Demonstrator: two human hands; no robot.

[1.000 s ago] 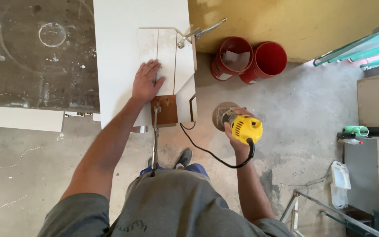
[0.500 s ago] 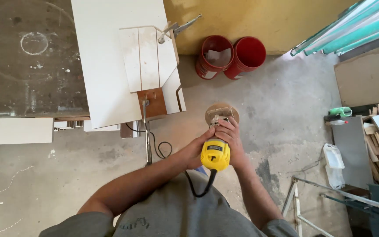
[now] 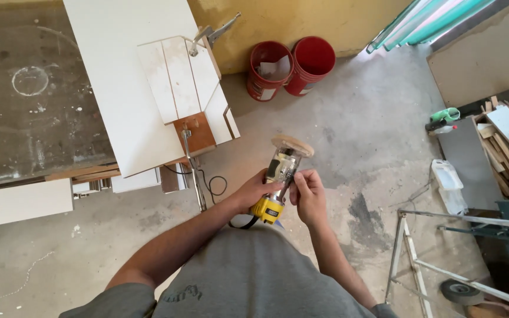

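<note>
Left hand (image 3: pixel 253 191) grips the yellow router (image 3: pixel 278 179) body | right hand (image 3: pixel 307 194) pinches its side | router held in the air over the floor, off the white board's (image 3: pixel 113 76) near corner | round base (image 3: pixel 293 144) tilted away.

Both forearms reach forward and meet in front of the belly; the left hand (image 3: pixel 253 191) and right hand (image 3: pixel 307 197) curl inward, fingers closed.

Yellow-bodied trim router (image 3: pixel 278 176) with clear housing and round wooden base; tilted, base away, above concrete floor
</note>
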